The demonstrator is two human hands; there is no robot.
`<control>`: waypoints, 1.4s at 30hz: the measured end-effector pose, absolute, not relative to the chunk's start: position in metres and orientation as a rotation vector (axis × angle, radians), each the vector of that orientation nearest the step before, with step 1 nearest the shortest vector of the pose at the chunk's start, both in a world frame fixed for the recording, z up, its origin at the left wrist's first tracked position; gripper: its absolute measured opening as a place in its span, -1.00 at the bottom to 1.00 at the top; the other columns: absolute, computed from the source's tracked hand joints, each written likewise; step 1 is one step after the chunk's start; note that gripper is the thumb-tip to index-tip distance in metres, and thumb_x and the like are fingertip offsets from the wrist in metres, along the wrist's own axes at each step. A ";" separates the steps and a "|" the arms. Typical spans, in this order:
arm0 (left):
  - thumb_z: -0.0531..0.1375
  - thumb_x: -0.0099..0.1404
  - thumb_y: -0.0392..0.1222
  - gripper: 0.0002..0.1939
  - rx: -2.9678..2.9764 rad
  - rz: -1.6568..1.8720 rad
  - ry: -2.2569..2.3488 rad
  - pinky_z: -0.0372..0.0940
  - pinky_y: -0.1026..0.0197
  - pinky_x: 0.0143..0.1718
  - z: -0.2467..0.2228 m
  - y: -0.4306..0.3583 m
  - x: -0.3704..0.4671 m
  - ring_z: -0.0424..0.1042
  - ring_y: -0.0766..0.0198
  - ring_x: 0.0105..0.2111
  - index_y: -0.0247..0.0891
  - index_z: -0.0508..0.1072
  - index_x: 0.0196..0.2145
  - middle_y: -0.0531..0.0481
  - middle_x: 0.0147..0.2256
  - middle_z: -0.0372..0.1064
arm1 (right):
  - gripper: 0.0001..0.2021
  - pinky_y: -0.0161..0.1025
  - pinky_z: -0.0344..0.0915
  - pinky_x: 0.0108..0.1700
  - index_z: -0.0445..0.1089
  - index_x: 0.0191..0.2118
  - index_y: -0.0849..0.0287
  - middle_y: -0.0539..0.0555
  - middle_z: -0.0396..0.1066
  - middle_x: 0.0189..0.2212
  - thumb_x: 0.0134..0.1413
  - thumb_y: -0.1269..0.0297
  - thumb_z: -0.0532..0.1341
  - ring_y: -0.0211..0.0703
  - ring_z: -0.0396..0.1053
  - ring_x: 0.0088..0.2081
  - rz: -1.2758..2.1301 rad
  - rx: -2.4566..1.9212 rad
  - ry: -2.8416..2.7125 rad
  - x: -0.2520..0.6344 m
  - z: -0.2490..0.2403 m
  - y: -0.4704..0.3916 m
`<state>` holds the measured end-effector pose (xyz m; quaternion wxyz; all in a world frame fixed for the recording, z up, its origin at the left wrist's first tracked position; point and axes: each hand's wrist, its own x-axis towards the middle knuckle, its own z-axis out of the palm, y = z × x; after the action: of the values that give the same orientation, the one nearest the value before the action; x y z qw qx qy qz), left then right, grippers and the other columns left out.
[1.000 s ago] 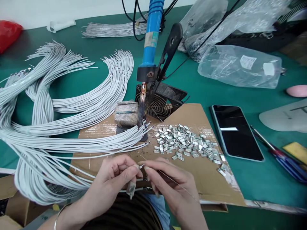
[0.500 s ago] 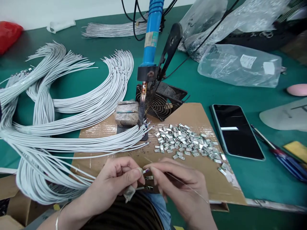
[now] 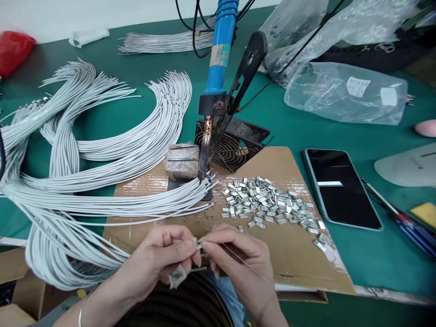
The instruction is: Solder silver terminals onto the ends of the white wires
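At the near edge of the cardboard (image 3: 289,268) my left hand (image 3: 163,254) pinches the end of a white cable (image 3: 199,246) between thumb and forefinger. A small greyish-white scrap (image 3: 177,276) hangs beneath its curled fingers. My right hand (image 3: 243,261) meets it tip to tip, pinching a thin, pale wire (image 3: 244,262) that looks like solder and trails back over the palm. The fingers mostly cover the cable's tip. Beyond the hands, a bundle of white cables (image 3: 146,204) ends under a blue-handled soldering iron (image 3: 220,59) clamped upright in a stand.
Small metal connectors (image 3: 272,204) lie heaped on the cardboard, right of the iron. A fan (image 3: 231,147) and a wrapped block (image 3: 182,168) stand behind it. More cable bundles (image 3: 163,109) spread leftward; a phone (image 3: 342,188) and plastic bag (image 3: 344,95) lie right.
My right hand has moved left, closer against my left hand. The purple-marked cable tip that showed between them is now mostly covered. The whole view has shifted slightly.
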<state>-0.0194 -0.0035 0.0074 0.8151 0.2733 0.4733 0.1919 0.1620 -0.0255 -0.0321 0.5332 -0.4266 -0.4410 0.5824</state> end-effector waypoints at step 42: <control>0.27 0.39 -0.01 -0.66 1.034 0.548 1.172 -0.01 0.34 -0.48 0.014 -0.009 -0.004 0.07 0.42 -0.50 -0.34 0.34 -0.37 0.06 -0.51 0.20 | -0.91 -0.53 0.10 -0.61 0.66 -0.44 0.10 -0.06 0.31 -0.58 -0.01 0.22 0.46 -0.52 0.16 -0.70 1.519 -1.315 -0.564 0.151 -0.006 -0.037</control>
<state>-0.0043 -0.0090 0.0140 0.6763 0.4598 0.5213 0.2438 0.1512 -0.0368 -0.0055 0.5030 -0.5446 -0.2336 0.6291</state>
